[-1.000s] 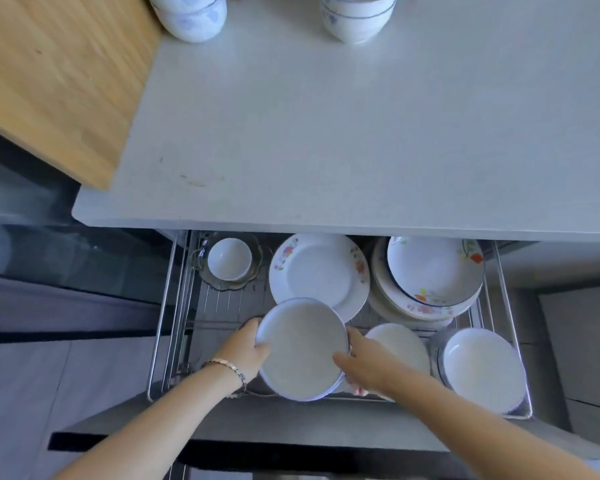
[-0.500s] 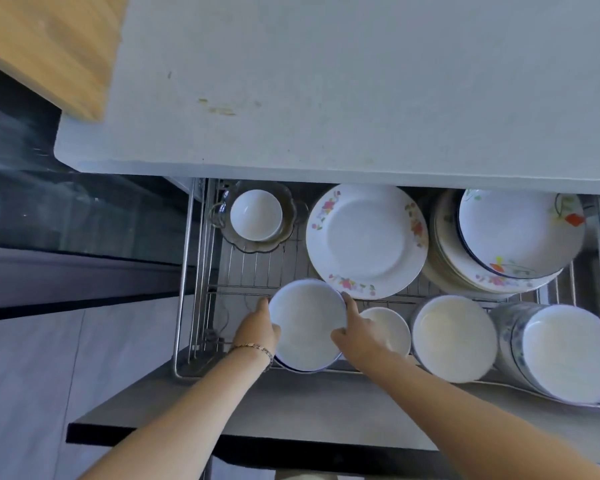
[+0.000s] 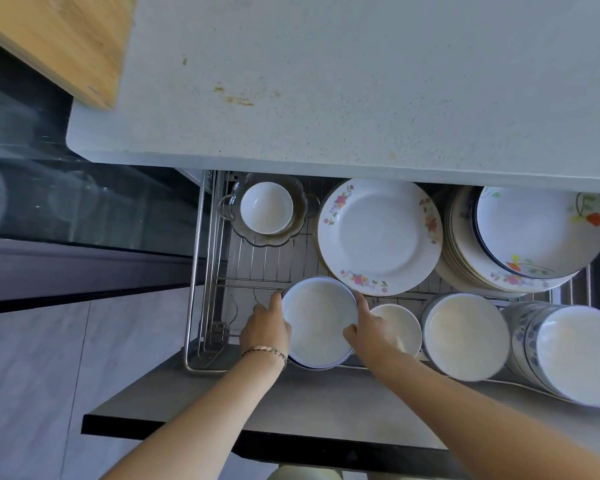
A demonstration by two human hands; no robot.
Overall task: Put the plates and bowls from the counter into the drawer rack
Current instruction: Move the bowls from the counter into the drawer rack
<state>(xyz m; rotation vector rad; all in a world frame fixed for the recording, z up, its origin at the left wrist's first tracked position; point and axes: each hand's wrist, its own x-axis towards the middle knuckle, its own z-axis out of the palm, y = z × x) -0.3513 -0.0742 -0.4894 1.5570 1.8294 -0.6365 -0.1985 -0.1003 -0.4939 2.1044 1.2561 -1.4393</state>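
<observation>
Lowered since earlier, white blue-rimmed ceramic bowl (image 3: 317, 322) is held at opposite edges by left hand (image 3: 265, 329) and right hand (image 3: 369, 332), front-left in chrome wire drawer rack (image 3: 201, 271), beside small white bowl (image 3: 403, 323); seating possibly incomplete.

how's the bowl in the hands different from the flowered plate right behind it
The bowl is plain white inside; the flowered plate has pink flower sprays round its edge. The bowl is deeper and narrower; the flowered plate is shallow and wider. The left hand and right hand hold the bowl by its sides; neither holds the flowered plate. Both are round, white and in the drawer rack.
</observation>
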